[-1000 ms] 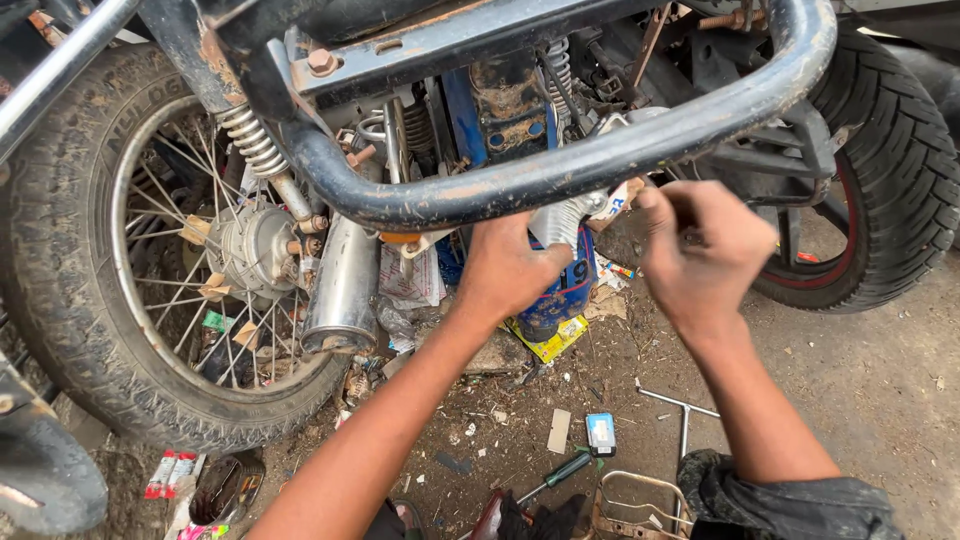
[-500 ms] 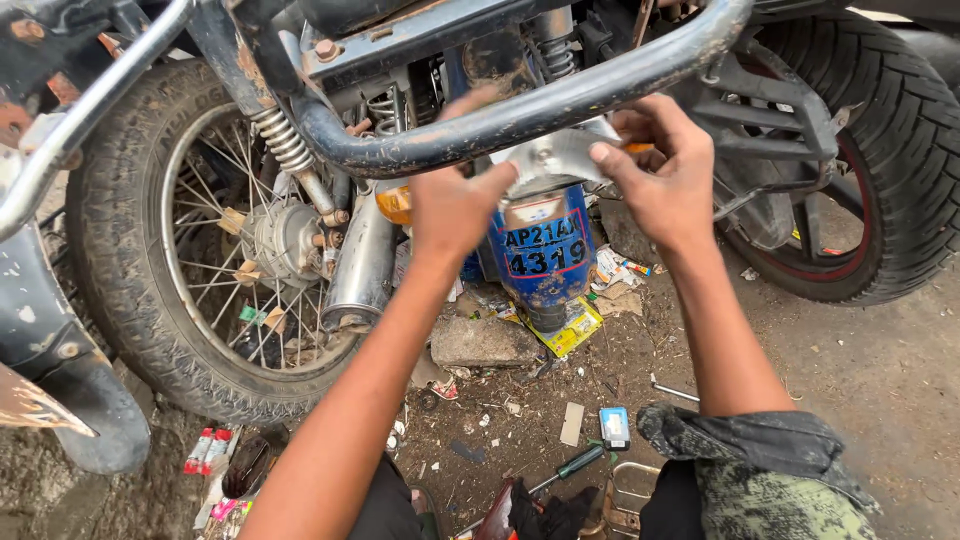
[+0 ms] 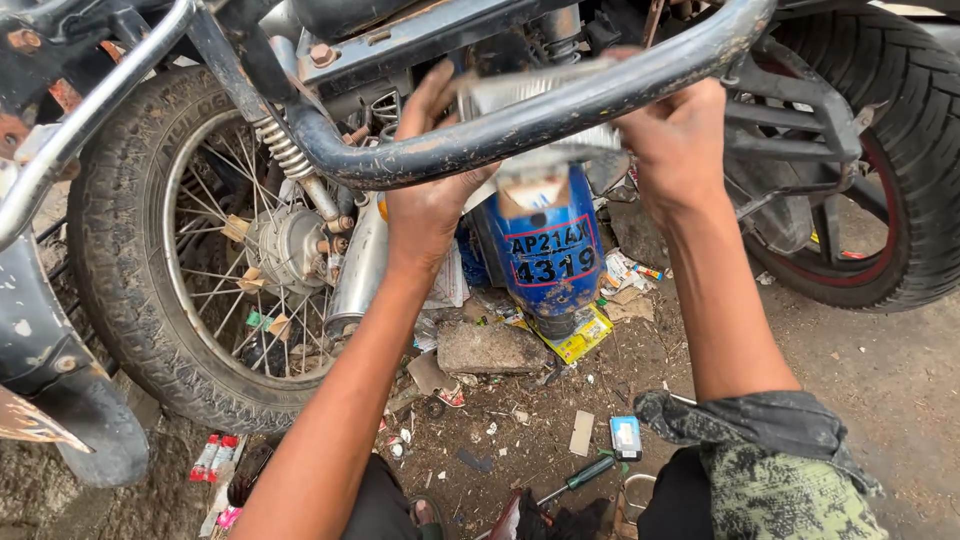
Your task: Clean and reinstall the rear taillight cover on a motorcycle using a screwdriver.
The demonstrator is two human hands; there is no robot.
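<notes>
Hands (image 3: pixel 560 160) risen since, both gripping tail lamp (image 3: pixel 535 100) behind grab rail (image 3: pixel 520 125)

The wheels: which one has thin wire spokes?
The wheel on the left, beside the chrome exhaust pipe. Thin wire spokes fan out from its hub, while the wheel on the right shows a dark rim with a red stripe.

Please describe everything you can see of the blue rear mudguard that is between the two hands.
The blue metal rear mudguard is curved and glossy, with a red-edged number plate painted on it. It hangs upright behind a scuffed dark tubular guard bar, its lower tip above littered ground. The left hand and right hand grip a blurred grey part at its top.
</notes>
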